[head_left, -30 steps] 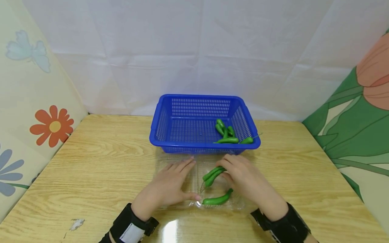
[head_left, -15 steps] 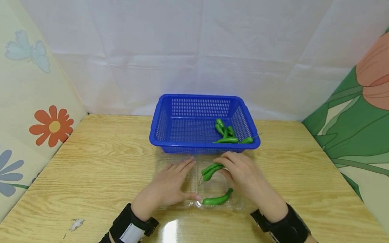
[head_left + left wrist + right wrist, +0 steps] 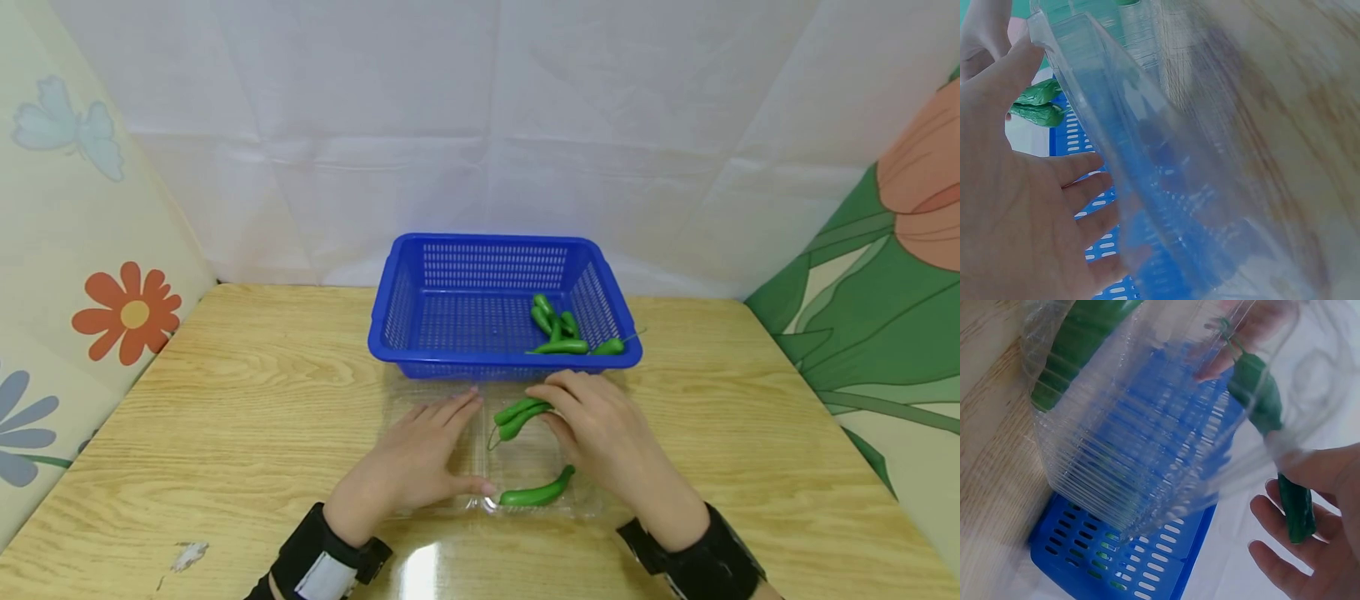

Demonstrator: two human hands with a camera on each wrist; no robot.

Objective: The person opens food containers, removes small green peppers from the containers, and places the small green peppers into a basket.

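A clear plastic clamshell box (image 3: 528,462) lies opened out on the table, a ridge down its middle. My left hand (image 3: 412,462) spreads over its left half, with the thumb at the front of the ridge; in the left wrist view, straight fingers (image 3: 1094,219) show beside the clear wall. Above the right half, my right hand (image 3: 603,429) pinches a pair of green chili peppers (image 3: 517,417) by one end, thin stems pointing left. One green chili pepper (image 3: 536,493) lies along the front of that half, and through the plastic in the right wrist view.
Just behind the box stands a blue slotted basket (image 3: 495,358). Several green chili peppers (image 3: 561,345) are gathered in its right front corner, one with its stem over the rim. A white cloth (image 3: 480,150) hangs behind the wooden table (image 3: 247,392).
My right hand has shifted slightly back and left with the held peppers, away from the lying one. The left hand and basket have stayed put.
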